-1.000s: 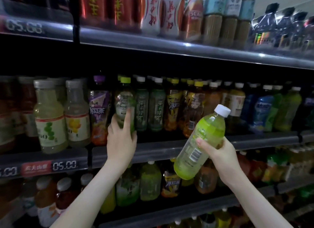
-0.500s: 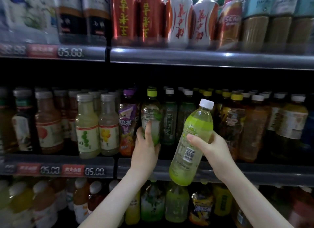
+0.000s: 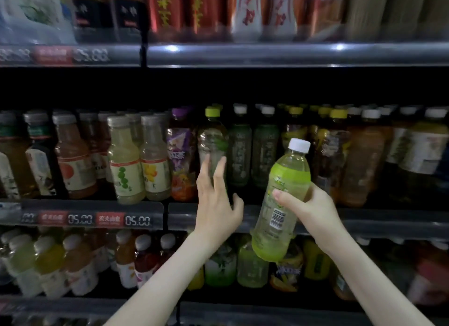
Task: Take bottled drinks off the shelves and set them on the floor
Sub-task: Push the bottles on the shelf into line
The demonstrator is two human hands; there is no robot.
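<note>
The right hand [image 3: 313, 209] is clamped around the middle of a green bottle [image 3: 281, 202] with a white cap, fingers wrapped over the front of its label just above the barcode. The bottle is tilted, cap up and leaning to the right, and it hangs in the air in front of the middle shelf [image 3: 364, 222], clear of the rows behind it.

The left hand [image 3: 218, 202] is spread open, fingers apart and pointing up, thumb held out to the right. Its fingertips [image 3: 220, 165] lie over the lower body of a clear bottle [image 3: 212, 141] with a yellow-green cap, which stands upright on the middle shelf between a purple-capped bottle [image 3: 181, 153] and a dark green bottle [image 3: 239, 151]. Whether the fingers actually touch it cannot be told (the hand is a little blurred), and they are not closed around it.

More bottles fill the shelves above and below.
</note>
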